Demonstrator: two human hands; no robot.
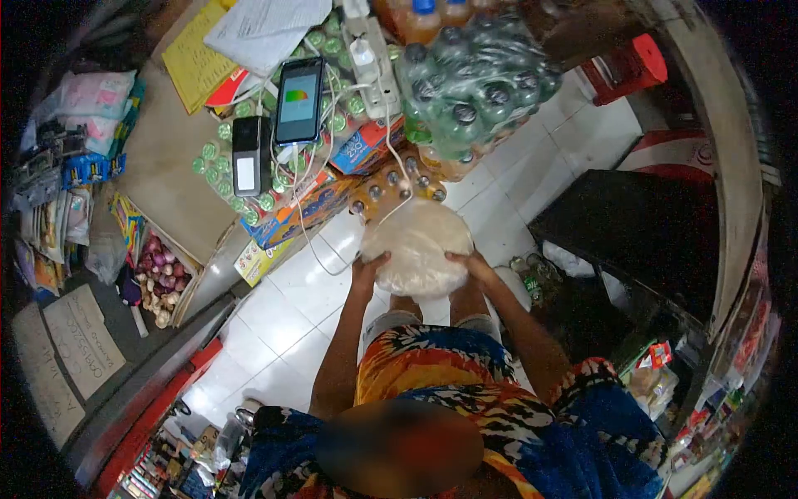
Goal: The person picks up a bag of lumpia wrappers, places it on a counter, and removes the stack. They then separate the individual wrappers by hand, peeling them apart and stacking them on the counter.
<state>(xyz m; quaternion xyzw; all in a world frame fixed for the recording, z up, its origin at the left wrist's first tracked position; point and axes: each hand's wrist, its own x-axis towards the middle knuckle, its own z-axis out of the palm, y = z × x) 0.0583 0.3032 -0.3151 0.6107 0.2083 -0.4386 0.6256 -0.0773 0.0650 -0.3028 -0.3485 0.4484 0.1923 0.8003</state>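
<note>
A large, rounded, pale plastic bag [417, 248] with whitish contents is held in front of my legs, above the tiled floor. My left hand [371, 268] grips its left edge, and my right hand [470, 264] grips the right edge. The thumbs lie on top of the bag; the other fingers are mostly hidden under it. Just beyond the bag stand several dark-capped bottles [386, 190] in a pack, and a white cable hangs down near its far edge.
A phone [299, 101] and a black device [251, 156] lie on packed cans at the upper left, beside a power strip [376, 75]. Wrapped green bottles [478, 87] stand beyond. Onions [158, 270] are at left, a dark surface [632, 233] at right.
</note>
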